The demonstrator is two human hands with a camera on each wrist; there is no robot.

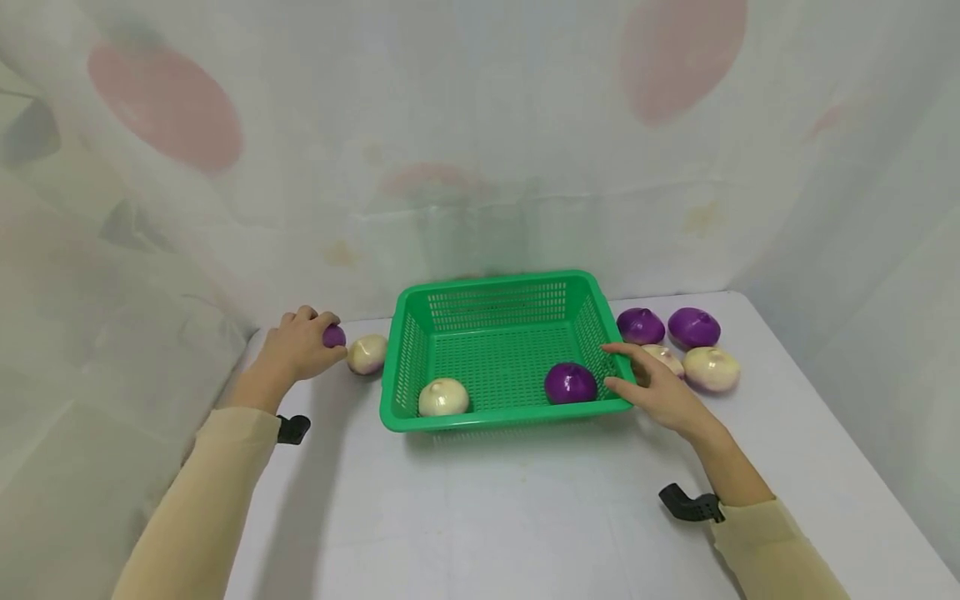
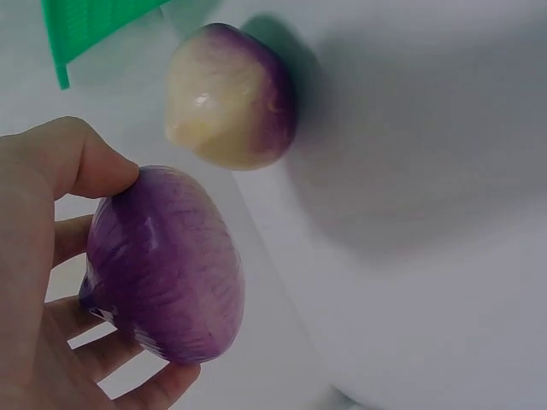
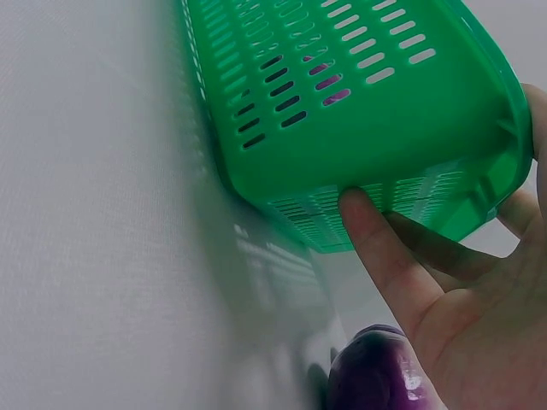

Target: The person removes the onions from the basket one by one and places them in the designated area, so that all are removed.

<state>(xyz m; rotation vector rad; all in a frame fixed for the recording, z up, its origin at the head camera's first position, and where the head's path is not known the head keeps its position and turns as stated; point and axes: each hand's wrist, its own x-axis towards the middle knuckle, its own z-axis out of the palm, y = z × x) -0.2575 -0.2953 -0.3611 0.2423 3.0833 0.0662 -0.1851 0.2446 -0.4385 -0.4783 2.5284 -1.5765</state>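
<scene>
My left hand (image 1: pixel 296 346) grips a purple onion (image 2: pixel 167 265) between thumb and fingers, at the left side of the table. Beside it lies a cream onion with a purple patch (image 2: pixel 231 98). A green slotted basket (image 1: pixel 506 417) stands in the middle, holding a white onion (image 1: pixel 443 397) at its front left and a purple onion (image 1: pixel 571 383) at its front right. My right hand (image 1: pixel 663 400) holds the basket's right side near the front corner, some fingers over the rim and others against the outer wall in the right wrist view.
Right of the basket lie two purple onions, one beside the rim (image 1: pixel 641 325) and one farther right (image 1: pixel 693 327). In front of them are two pale onions (image 1: pixel 712 369), one partly behind my right hand. A patterned white curtain (image 1: pixel 480 208) hangs behind the white table (image 1: pixel 510 517).
</scene>
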